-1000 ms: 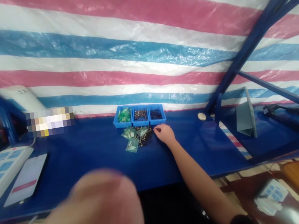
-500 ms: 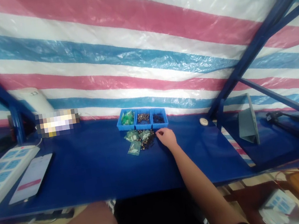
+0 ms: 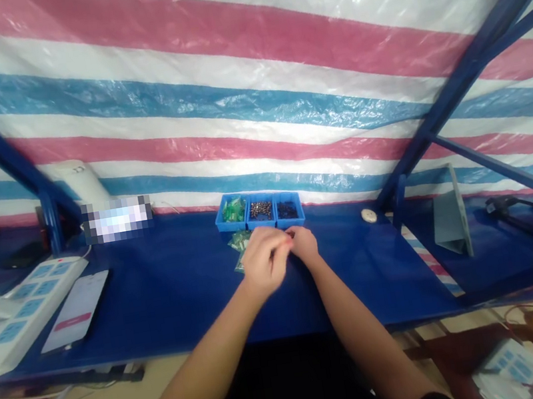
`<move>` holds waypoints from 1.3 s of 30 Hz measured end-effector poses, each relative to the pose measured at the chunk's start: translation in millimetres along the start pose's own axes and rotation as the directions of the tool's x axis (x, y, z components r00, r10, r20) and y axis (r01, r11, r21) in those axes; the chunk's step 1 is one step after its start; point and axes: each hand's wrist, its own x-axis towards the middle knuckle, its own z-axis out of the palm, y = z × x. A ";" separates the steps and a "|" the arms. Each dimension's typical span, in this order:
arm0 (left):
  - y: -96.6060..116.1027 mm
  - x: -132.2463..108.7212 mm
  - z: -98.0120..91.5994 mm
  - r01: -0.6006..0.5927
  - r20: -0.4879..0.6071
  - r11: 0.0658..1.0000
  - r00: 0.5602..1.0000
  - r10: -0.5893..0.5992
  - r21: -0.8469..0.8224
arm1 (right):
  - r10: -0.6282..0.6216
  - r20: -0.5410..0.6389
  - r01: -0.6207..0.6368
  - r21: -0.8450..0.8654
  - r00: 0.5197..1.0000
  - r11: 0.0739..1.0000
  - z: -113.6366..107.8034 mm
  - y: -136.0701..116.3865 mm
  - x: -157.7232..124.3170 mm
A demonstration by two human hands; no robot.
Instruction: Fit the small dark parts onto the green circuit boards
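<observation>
The left hand [image 3: 267,261] and right hand [image 3: 303,242] meet just in front of 3 small blue bins [image 3: 231,226], fingertips drawn together; I cannot tell whether either pinches anything. From left to right, the bins hold glossy green packets [image 3: 234,209], shiny brassy bits [image 3: 261,211] and matte black pieces [image 3: 287,210]. Translucent greenish packets [image 3: 239,240] lie on the blue table [image 3: 359,272], partly hidden behind the left hand.

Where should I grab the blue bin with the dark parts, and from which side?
Probably pinch the rim of its right wall, coming from your right: the middle bin sits beside the left wall of the dark-parts bin, and your right hand crowds its front.
</observation>
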 end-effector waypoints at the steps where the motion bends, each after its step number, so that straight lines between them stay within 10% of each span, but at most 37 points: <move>1: -3.9 4.2 3.1 0.008 -0.074 1.000 0.997 -0.010 -0.021 | -0.009 -0.001 0.009 -0.017 1.000 1.000 0.0 -0.2 -0.6; 5: -31.7 15.1 18.1 0.010 -0.310 0.995 0.950 -0.040 -0.098 | -0.051 -0.037 0.048 -0.078 0.998 0.996 1.2 0.1 -2.7; 22: -52.5 22.0 21.8 0.165 -0.066 0.981 0.985 -0.159 0.101 | 0.058 -0.006 -0.058 -0.074 0.998 0.996 3.2 -4.2 -0.1; 39: -64.7 7.9 20.8 0.119 -0.097 0.973 0.990 -0.101 0.200 | 0.024 -0.062 -0.028 -0.060 0.998 0.998 7.1 1.3 3.6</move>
